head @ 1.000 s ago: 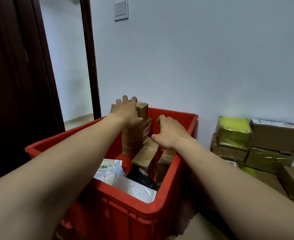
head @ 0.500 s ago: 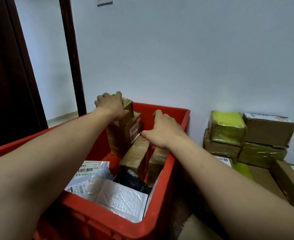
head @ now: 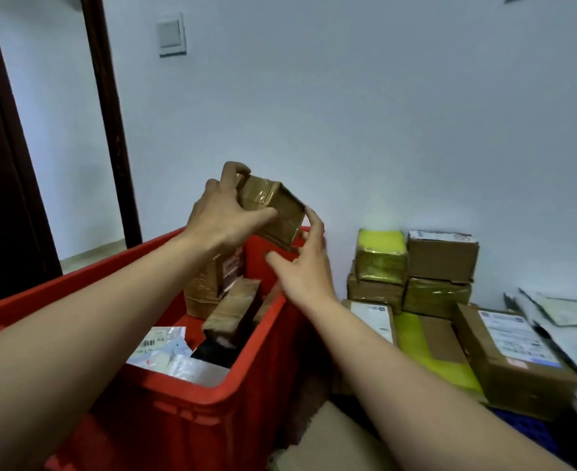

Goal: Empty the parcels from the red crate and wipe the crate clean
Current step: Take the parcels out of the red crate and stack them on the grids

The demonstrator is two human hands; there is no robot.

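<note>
**Head view.** The left hand (head: 226,215) grips a small box (head: 275,207) wrapped in brown tape. Its fingers curl over the far top edge and the thumb presses on the near face. The box is held tilted, clear above the far end of the red crate (head: 185,413). A grip from above probably suits a lift straight out past the neighbouring parcels.

The right hand (head: 305,266) is open, fingers straight and pointing up beside the box's lower right corner. Its forefinger lies at that corner, though contact cannot be confirmed. The hand appears placed to take or steady the load on the side nearest the stack of parcels (head: 439,260) against the wall, the likely set-down place.

Inside the crate, a tall box (head: 209,287) stands directly under the left wrist, with a leaning box (head: 234,312) beside it and white mailers (head: 164,351) at the near end. Emptying is judged far from complete, and wiping is not yet begun.
</note>
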